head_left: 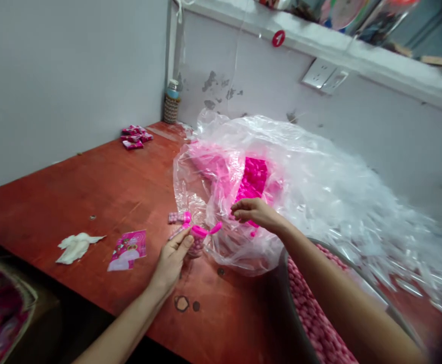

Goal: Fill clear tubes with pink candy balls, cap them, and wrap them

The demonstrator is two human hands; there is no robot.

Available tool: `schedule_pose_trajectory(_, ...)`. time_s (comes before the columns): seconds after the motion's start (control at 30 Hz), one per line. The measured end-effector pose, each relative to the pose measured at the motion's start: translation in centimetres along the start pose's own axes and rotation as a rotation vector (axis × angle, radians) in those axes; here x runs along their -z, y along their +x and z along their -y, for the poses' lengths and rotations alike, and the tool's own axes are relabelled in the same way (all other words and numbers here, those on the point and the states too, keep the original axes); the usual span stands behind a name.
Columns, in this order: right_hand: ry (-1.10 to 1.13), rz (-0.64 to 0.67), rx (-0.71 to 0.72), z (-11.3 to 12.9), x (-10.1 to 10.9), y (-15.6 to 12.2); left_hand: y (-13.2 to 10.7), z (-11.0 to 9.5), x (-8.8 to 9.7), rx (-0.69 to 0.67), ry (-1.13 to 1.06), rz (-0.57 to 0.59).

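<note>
My left hand (175,253) is closed around a small clear bottle (197,245) filled with pink balls. Its bright pink flip cap (215,228) hangs open towards the right. Beside it on the table, just behind my fingers, lies a similar small bottle (177,218) with a pink cap. My right hand (255,212) hovers at the mouth of a clear plastic bag (239,253), fingers loosely bent and nothing visible in them. Inside that bag is a heap of small bright pink pieces (254,177), perhaps caps; the plastic partly veils them.
A dark tub (285,288) of pink balls (308,313) stands under my right forearm. Clear plastic tubes (357,212) are heaped at right. Left are printed cards (130,247), a crumpled tissue (77,246), pink packets (135,136) and a box (35,298). A bottle (171,103) stands in the corner.
</note>
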State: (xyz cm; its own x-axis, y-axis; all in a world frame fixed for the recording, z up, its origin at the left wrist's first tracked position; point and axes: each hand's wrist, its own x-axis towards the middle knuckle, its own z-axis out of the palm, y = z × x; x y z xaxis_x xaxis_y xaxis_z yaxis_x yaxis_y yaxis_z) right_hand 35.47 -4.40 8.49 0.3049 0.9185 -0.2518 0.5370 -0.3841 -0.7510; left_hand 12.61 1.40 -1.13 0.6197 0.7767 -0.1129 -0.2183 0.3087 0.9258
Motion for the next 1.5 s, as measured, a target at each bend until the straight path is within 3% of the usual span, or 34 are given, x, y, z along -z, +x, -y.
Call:
schedule_pose_trajectory(0.07,0.354,0.136,-0.017,0.9,-1.3,-1.8,-0.2,-0.4,-0.8,0.025,-0.11,0.039)
schedule_pose_trajectory(0.17,0.655,0.233,-0.048,2.4,-3.4,-4.4,-0.5,-0.8,-1.6,-0.072,0.028,0.074)
schedule_pose_trajectory(0.33,0.753,0.304,-0.089,4.3,-5.3,-6.2,-1.1,-1.6,-2.1,-0.296,0.324,0.141)
schedule_pose_trajectory(0.53,0.924,0.303,-0.186,4.7,-5.7,-6.8,-1.7,-2.8,-2.5,-0.436,0.37,0.227)
schedule_pose_trajectory(0.67,0.977,0.222,-0.196,4.7,-6.5,-6.6,-1.9,-3.0,-2.4,-0.467,0.396,0.207)
schedule_pose_trajectory(0.8,0.972,0.146,-0.205,4.5,-7.1,-5.8,-1.4,-2.9,-2.3,-0.432,0.408,0.153)
schedule_pose_trajectory(1.03,1.048,0.3,-0.252,3.4,-6.6,-4.7,-0.5,-2.5,-2.8,-0.168,0.102,0.163)
schedule_pose_trajectory(1.23,1.022,0.332,-0.279,3.4,-6.3,-4.1,-0.2,-2.2,-2.9,-0.126,0.089,0.128)
schedule_pose_trajectory(1.4,0.87,0.301,-0.247,3.3,-6.1,-3.7,0.2,-2.1,-1.3,-0.084,0.193,0.101)
schedule_pose_trajectory(1.5,0.661,0.165,-0.199,2.3,-4.2,-3.0,0.9,-1.3,0.3,-0.034,0.304,0.104)
